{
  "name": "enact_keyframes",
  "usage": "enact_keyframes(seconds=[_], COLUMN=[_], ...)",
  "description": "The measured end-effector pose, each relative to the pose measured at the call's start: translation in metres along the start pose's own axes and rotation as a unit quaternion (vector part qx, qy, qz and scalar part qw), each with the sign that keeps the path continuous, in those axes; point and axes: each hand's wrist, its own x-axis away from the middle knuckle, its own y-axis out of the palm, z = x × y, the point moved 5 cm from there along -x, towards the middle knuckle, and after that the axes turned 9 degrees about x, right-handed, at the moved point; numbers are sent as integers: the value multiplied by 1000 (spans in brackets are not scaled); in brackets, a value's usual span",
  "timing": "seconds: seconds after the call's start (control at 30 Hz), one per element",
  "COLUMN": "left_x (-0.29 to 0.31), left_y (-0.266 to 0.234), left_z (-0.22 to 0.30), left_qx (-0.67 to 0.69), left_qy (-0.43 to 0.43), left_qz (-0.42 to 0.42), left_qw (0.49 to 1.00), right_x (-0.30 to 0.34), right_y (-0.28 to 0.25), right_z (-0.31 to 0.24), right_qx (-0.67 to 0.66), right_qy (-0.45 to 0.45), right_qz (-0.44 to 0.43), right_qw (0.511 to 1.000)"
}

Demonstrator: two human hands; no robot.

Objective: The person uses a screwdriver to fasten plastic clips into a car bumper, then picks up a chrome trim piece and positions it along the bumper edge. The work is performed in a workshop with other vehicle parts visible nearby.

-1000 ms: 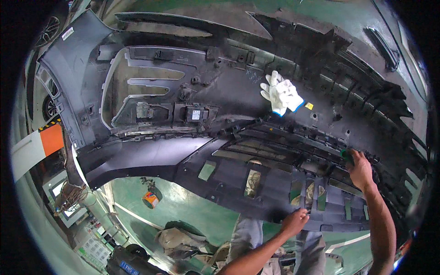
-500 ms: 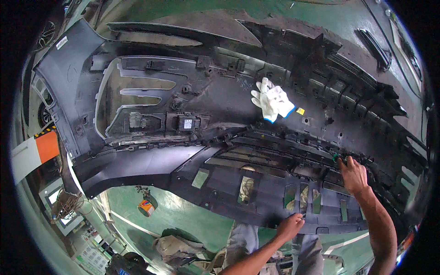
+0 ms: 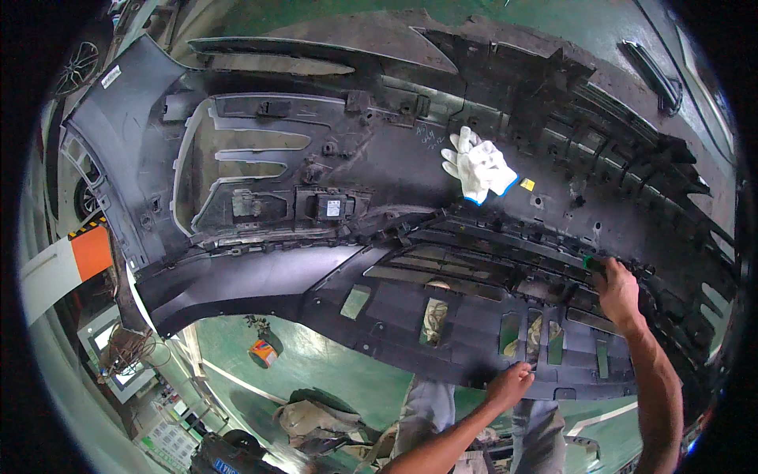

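Note:
A large dark car bumper [image 3: 379,166] lies inner side up, its curved lower panel [image 3: 442,359] with rectangular cut-outs toward me. On that panel's near edge rests my left hand [image 3: 509,383], fingers curled closed around the rim. Farther up and to the right, my right hand [image 3: 620,292] is closed at the seam between the panel and the bumper's main body. A small green piece [image 3: 589,261] shows at its fingertips; its full shape is hidden. White gloves [image 3: 478,167] with blue cuffs lie on the bumper beyond my hands, beside a small yellow tag [image 3: 527,184].
An orange-and-white can [image 3: 262,354] stands on the green floor [image 3: 316,347], left of my legs. Behind it are a beige bag [image 3: 312,423] and tangled brown cable [image 3: 130,351]. A long black part [image 3: 651,75] lies at the far right.
My right hand's fingers have curled in more around the green piece at the seam. My left hand stays at the panel's edge. The whole view has shifted slightly.

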Motion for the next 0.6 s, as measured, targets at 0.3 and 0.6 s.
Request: enact_keyframes(seconds=[0.3, 0.6], left_x=[-5, -6], left_y=[-1, 0], left_z=[-7, -6], left_qx=[-3, -10], left_qy=[1, -3], left_qz=[-9, 11], left_qw=[1000, 1000], right_x=[2, -5], right_y=[4, 9], right_z=[-4, 10], right_qx=[252, -13], right_qy=[-140, 29], right_qz=[-24, 10], right_qw=[957, 999])
